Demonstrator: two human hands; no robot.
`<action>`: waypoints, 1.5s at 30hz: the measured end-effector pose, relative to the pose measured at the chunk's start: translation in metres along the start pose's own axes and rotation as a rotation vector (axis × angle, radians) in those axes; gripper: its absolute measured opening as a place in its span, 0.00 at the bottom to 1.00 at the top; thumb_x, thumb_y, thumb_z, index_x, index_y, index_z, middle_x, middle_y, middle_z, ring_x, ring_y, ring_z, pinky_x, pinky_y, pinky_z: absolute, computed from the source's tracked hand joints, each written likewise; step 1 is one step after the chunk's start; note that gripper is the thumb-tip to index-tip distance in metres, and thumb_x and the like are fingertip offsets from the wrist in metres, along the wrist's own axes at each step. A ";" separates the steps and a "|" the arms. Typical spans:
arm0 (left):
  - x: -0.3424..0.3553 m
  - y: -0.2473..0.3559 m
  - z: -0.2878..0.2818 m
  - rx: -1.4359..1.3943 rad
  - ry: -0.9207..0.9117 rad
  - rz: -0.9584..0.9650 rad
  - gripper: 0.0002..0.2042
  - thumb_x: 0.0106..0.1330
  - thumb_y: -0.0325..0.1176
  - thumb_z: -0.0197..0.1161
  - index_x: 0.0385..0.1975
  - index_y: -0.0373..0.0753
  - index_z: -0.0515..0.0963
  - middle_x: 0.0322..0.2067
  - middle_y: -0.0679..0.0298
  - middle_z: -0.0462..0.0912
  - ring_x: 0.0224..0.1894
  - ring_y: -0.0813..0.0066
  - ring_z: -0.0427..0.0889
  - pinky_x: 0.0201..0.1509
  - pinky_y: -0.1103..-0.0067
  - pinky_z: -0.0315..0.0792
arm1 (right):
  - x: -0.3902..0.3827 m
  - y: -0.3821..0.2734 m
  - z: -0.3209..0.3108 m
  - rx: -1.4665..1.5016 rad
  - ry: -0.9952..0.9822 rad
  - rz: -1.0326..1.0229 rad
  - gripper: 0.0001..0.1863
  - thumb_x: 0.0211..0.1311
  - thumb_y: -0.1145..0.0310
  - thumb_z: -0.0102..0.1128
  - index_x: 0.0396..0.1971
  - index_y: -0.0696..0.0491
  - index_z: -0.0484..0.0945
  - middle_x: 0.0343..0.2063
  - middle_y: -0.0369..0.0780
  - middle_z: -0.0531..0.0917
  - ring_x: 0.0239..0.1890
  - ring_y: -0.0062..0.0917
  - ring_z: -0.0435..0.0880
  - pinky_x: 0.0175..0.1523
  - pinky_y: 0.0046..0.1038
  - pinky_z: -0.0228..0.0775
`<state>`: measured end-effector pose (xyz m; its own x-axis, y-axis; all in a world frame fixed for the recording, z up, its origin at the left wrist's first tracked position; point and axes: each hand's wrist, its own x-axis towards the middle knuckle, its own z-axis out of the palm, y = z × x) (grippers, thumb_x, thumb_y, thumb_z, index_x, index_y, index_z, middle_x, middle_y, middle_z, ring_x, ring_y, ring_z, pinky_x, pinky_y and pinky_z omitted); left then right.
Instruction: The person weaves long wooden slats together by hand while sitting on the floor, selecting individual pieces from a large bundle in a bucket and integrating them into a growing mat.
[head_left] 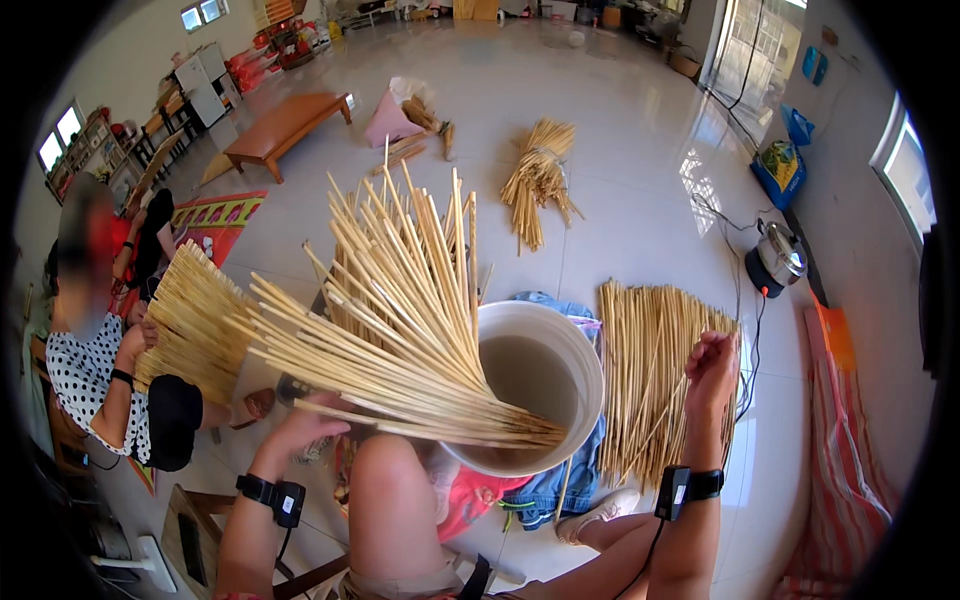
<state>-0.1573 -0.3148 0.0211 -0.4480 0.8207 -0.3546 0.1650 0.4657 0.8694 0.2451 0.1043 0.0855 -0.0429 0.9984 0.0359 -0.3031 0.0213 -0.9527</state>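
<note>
A thick fan of pale straw-coloured stalks (400, 310) stands tilted in a white bucket (595, 380), spreading out over its left rim. Greyish liquid (530, 370) seems to fill part of the bucket. My left hand (308, 428) is just below the lowest stalks, fingers stretched out, holding nothing that I can see; part of it is hidden. Over the right edge of a flat layer of stalks (645, 375) is my right hand (712, 362), its fingers curled in. Whether anything thin is inside those fingers I cannot make out.
Another person (110, 380) sits at the left with a sheet of stalks (195, 320). A tied bundle (540, 175) lies on the tiled floor ahead, near a low brown bench (290, 130). At the right stand a metal pot (780, 255) with cords and a striped bundle (845, 440).
</note>
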 end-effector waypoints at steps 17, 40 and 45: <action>0.153 0.151 0.035 -0.298 -0.137 0.020 0.18 0.69 0.37 0.53 0.54 0.34 0.66 0.44 0.58 0.78 0.44 0.72 0.81 0.44 0.80 0.78 | -0.002 -0.018 -0.010 0.070 -0.002 0.022 0.23 0.72 0.52 0.36 0.26 0.52 0.72 0.14 0.33 0.72 0.13 0.14 0.66 0.17 0.15 0.54; 0.111 0.099 0.184 0.970 -0.573 -0.038 0.25 0.65 0.50 0.52 0.47 0.31 0.73 0.37 0.49 0.81 0.32 0.54 0.81 0.40 0.71 0.74 | -0.008 -0.013 -0.012 -0.063 -0.100 0.038 0.24 0.72 0.51 0.37 0.26 0.54 0.73 0.14 0.33 0.72 0.13 0.14 0.67 0.17 0.17 0.56; 0.128 0.094 0.198 0.342 -0.137 -0.217 0.29 0.67 0.50 0.49 0.60 0.34 0.58 0.50 0.49 0.74 0.47 0.57 0.77 0.52 0.68 0.72 | -0.009 -0.013 -0.008 -0.080 -0.103 0.044 0.24 0.72 0.51 0.37 0.26 0.54 0.73 0.14 0.33 0.72 0.13 0.14 0.67 0.17 0.17 0.56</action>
<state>-0.0255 -0.1006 -0.0108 -0.3876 0.7170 -0.5793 0.3716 0.6967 0.6137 0.2574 0.0953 0.0955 -0.1534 0.9880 0.0203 -0.2217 -0.0144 -0.9750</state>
